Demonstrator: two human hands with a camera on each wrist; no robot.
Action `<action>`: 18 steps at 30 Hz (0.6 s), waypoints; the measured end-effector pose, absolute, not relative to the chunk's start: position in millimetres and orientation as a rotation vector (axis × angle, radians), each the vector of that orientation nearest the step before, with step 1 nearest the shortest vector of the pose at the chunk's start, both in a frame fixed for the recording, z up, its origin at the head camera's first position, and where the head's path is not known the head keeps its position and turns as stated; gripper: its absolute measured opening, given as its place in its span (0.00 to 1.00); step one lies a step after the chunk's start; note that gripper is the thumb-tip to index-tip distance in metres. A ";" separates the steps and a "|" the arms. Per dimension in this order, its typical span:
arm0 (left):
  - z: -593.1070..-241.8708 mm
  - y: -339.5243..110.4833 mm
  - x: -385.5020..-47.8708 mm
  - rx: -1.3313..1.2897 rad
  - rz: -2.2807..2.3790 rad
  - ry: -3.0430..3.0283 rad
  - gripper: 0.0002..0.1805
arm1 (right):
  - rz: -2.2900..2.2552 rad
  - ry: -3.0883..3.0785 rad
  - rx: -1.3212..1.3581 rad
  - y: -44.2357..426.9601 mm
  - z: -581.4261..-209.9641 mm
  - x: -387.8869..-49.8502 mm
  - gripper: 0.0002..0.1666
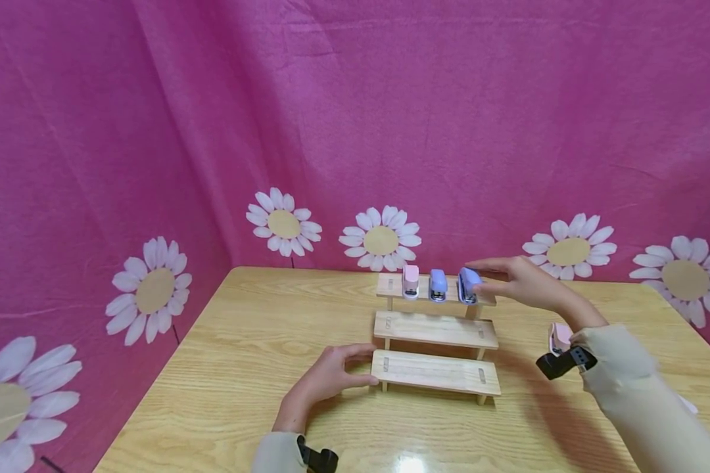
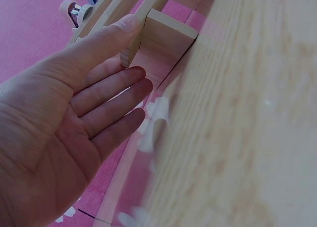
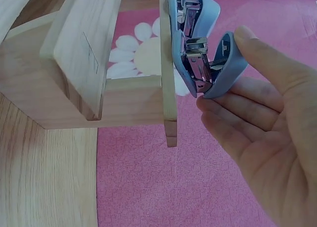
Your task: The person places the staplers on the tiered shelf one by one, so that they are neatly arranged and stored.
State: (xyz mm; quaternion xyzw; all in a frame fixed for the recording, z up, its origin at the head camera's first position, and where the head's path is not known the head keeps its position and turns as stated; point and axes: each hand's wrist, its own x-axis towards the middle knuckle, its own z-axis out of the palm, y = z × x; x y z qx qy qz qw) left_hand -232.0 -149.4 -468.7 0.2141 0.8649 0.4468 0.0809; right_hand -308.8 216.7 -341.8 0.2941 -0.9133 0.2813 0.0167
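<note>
Blue on the stapler (image 1: 467, 284) at the right hand (image 1: 523, 282), tan on the shelf (image 1: 434, 328) by the left hand (image 1: 331, 374), white-and-yellow daisies (image 1: 380, 240) on pink cloth (image 1: 449, 131) behind both.

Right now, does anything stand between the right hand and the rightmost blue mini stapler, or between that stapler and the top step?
Nothing visible does. The right hand touches the rightmost blue mini stapler, which sits directly on the top step; the other blue mini stapler stands to its left, away from the hand.
</note>
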 end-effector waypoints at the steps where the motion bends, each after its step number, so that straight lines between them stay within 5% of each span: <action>1: -468.3 -149.3 -231.9 0.639 1.335 2.586 0.34 | 0.883 -2.844 0.914 216.2 -341.7 -309.4 0.29; 18: -467.7 -149.1 -232.4 0.633 1.297 2.593 0.35 | 0.897 -2.891 0.921 213.2 -343.4 -319.8 0.27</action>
